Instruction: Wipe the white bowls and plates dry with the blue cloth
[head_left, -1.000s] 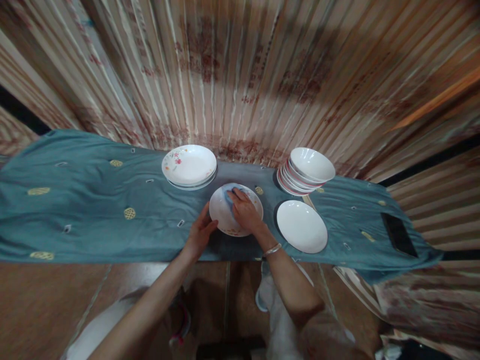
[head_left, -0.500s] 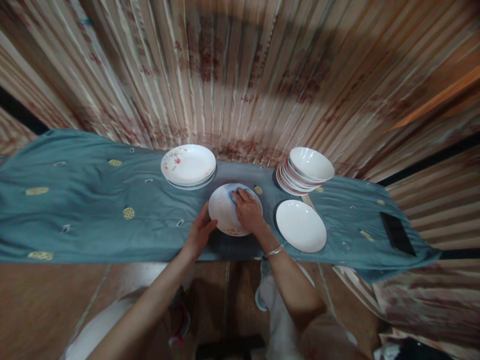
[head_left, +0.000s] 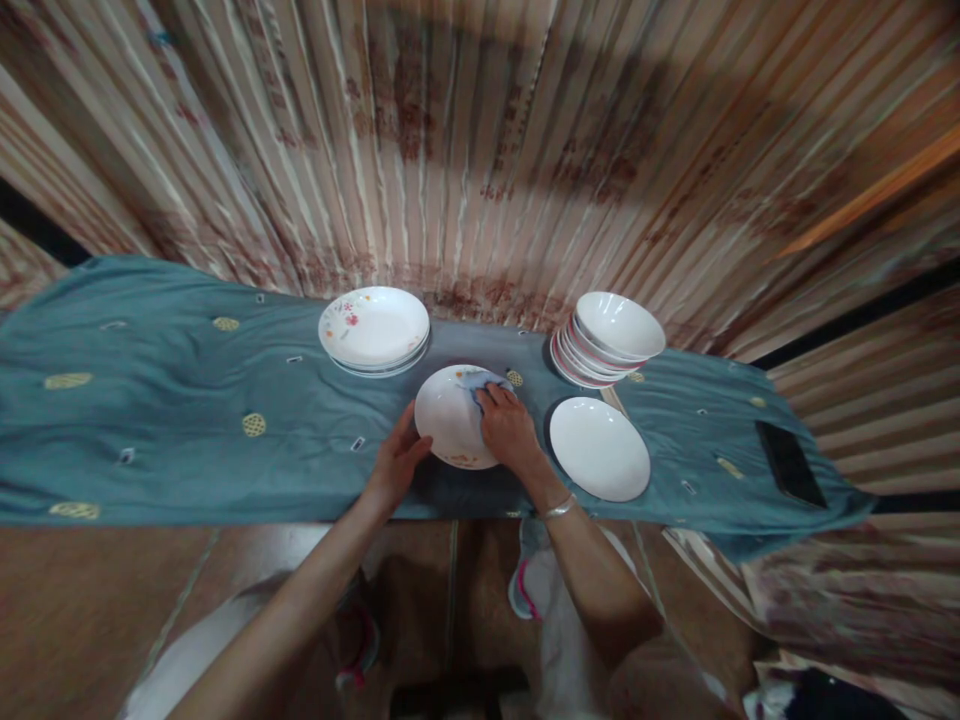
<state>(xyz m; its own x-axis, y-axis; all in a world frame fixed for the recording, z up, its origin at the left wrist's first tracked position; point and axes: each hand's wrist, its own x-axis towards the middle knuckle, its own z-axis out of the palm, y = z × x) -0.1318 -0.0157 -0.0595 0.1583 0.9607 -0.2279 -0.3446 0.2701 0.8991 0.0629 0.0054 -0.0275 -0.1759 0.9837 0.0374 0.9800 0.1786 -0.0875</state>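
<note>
In the middle of the table, a white plate [head_left: 448, 425] with small orange marks at its rim is held in front of me. My left hand [head_left: 399, 457] grips its left edge, thumb over the rim and fingers at the side. My right hand [head_left: 510, 425] presses a bluish-white cloth [head_left: 474, 381] onto the plate's upper right part; its fingers are bent over the cloth. Just right of that hand lies another white plate [head_left: 600, 448]. Behind and to the left sits a stack of floral plates [head_left: 379, 328].
A stack of white bowls [head_left: 619, 325] with reddish bands stands at the back right. A dark phone-like slab [head_left: 790, 463] lies near the right end of the green tablecloth [head_left: 180, 420]. Pleated curtains [head_left: 450, 150] hang right behind the table.
My right hand has slid the cloth a little to the right across the plate, toward its right rim. My left hand keeps its hold on the left edge.
</note>
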